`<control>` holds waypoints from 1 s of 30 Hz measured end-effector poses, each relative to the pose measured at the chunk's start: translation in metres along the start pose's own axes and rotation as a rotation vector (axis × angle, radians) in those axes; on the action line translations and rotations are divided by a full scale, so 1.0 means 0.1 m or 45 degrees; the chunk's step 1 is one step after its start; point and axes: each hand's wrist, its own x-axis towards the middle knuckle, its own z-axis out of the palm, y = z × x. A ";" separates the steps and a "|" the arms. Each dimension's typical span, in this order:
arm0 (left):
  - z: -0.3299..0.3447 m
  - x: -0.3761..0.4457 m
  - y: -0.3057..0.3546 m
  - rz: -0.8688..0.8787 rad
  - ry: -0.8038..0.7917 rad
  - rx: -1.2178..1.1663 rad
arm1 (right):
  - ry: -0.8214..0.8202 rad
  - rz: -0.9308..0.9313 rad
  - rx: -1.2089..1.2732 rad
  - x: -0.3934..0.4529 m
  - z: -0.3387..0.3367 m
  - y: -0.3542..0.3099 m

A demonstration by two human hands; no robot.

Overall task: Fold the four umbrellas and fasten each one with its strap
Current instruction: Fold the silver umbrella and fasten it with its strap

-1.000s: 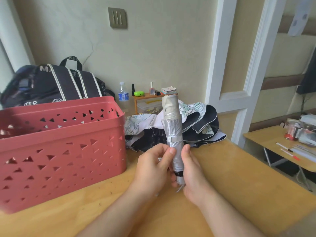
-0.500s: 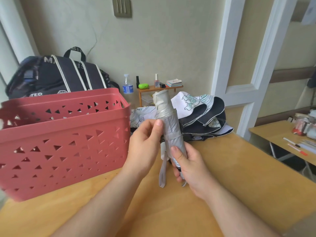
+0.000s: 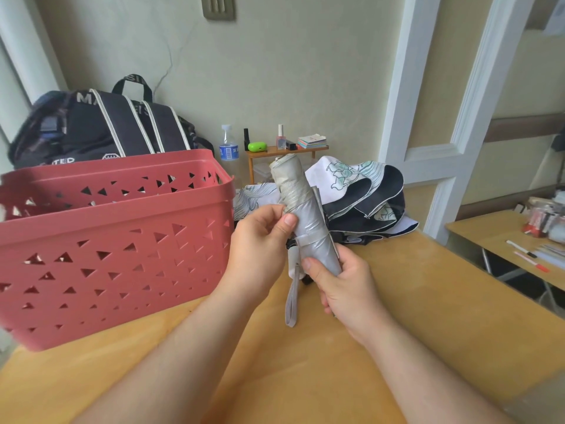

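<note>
Both forearms bare to frame edge; no sleeves, rings or watch on hands (image 3: 260, 249).

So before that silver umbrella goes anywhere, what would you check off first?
1. Silver umbrella rolled tight: ok.
2. Strap wrapped around the roll: ok; fastened: cannot tell.
3. Both hands holding it: ok, left hand high, right hand low.
4. Wrist loop hanging free: ok.
5. Room in red basket: cannot tell, inside hidden.
6. All umbrellas folded: not ok, patterned umbrella still loose.
</note>
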 end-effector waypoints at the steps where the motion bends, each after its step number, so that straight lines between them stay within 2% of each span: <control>1: 0.01 0.00 0.00 0.003 0.003 -0.018 | -0.004 -0.028 -0.009 -0.01 0.01 -0.01; 5: 0.03 -0.01 0.01 -0.015 0.012 -0.152 | -0.072 -0.128 0.022 0.00 0.00 0.00; 8: 0.03 0.01 0.01 -0.094 -0.018 -0.290 | -0.082 -0.047 0.015 0.00 -0.02 -0.01; 11: 0.00 0.00 0.01 -0.131 -0.031 -0.397 | -0.217 0.067 0.075 -0.01 -0.02 -0.02; 16: 0.02 0.01 0.00 -0.185 -0.017 -0.500 | -0.301 -0.001 0.152 -0.04 -0.02 -0.03; 19: 0.02 0.03 -0.03 -0.218 0.060 -0.444 | -0.263 -0.028 0.223 -0.03 -0.02 -0.05; 22: 0.01 0.03 -0.03 -0.198 0.209 -0.220 | -0.199 0.058 0.278 -0.02 -0.03 -0.06; 26: 0.07 -0.03 0.03 -0.182 0.098 -0.219 | -0.173 0.117 0.288 -0.02 -0.02 -0.09; 30: 0.09 -0.04 0.06 -0.171 0.021 -0.210 | -0.256 0.256 0.348 -0.04 -0.02 -0.12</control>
